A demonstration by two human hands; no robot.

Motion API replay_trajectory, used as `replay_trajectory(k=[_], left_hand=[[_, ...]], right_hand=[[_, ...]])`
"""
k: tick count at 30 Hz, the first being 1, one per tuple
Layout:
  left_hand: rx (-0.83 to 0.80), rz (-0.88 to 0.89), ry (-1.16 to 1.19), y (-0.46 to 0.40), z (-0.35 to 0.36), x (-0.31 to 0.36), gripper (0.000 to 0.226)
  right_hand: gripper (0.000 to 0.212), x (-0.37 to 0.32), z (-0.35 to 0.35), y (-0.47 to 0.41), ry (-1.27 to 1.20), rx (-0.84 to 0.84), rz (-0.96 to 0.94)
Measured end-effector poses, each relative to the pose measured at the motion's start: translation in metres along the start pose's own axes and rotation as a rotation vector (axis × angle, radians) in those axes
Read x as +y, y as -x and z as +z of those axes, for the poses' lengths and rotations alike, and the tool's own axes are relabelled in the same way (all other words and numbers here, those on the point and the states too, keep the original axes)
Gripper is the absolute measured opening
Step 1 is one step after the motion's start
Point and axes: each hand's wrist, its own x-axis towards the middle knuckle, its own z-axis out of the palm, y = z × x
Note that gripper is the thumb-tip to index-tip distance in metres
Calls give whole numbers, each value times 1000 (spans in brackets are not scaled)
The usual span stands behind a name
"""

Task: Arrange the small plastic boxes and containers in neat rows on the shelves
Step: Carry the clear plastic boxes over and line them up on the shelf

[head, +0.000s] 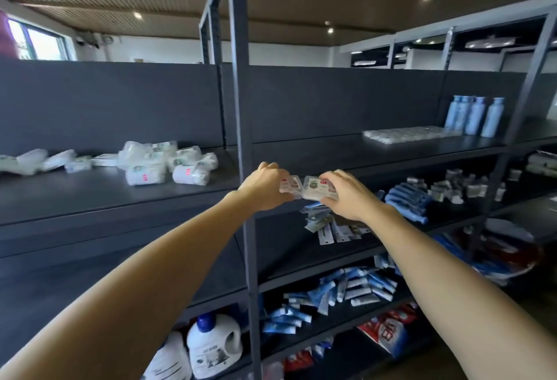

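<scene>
A loose heap of small plastic boxes [156,162] lies on the top shelf [90,195], left of the upright post. At the shelf's front edge, the left hand [265,186] grips one clear box [291,186] and the right hand [346,195] pinches another [316,189], side by side and nearly touching. The neat row [407,134] sits far right, nearer the right hand, so I judge that hand places first

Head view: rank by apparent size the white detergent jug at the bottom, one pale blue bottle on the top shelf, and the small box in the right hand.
1. White detergent jug, though it is nearer the camera.
2. Pale blue bottle.
3. Small plastic box in the right hand.
</scene>
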Motion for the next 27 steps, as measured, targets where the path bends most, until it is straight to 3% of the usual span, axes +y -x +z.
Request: replay_trajectory(k=[10, 14, 27], left_hand=[[-98, 98, -30, -142, 28, 31, 57], [-39, 87, 30, -208, 48, 32, 56], [-66, -8, 60, -347, 134, 47, 51]], right_hand=[[58, 115, -19, -61, 170, -18, 3], [57, 164, -27, -97, 291, -25, -40], [54, 298, -9, -182, 269, -4, -10]])
